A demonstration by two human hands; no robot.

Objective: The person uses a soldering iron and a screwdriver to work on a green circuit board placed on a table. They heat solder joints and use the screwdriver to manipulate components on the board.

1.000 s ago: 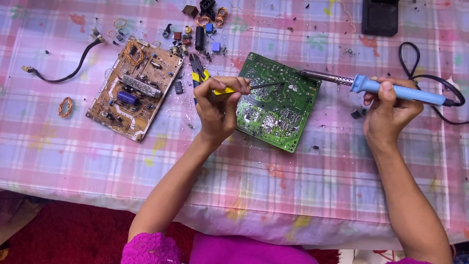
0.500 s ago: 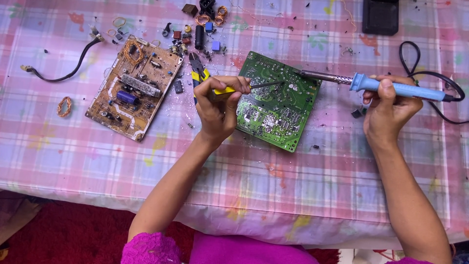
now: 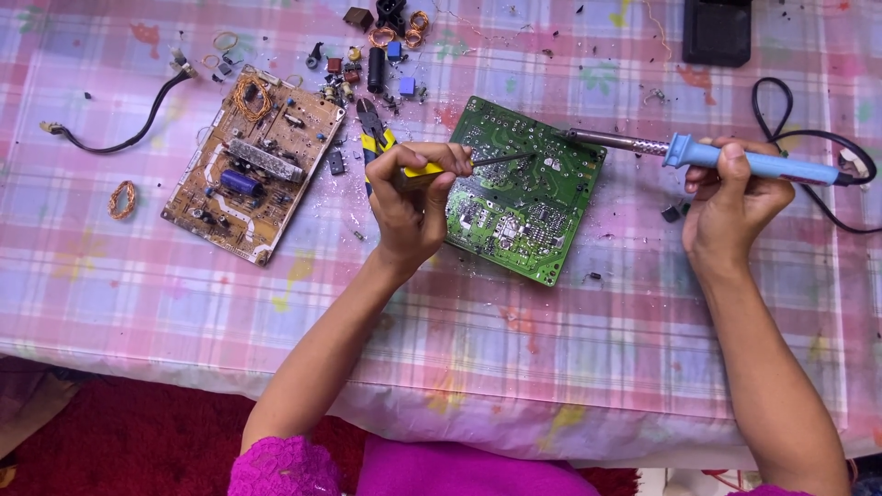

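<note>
Both hands (image 3: 413, 197) (image 3: 730, 207) work the green board (image 3: 524, 188).

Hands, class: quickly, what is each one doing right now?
Left hand: closed on a yellow-handled screwdriver.
Right hand: closed on a blue soldering iron.

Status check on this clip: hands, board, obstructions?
Left hand grips yellow-handled tool, tip on green circuit board. Right hand holds blue soldering iron at board's edge. No obstruction.
</note>
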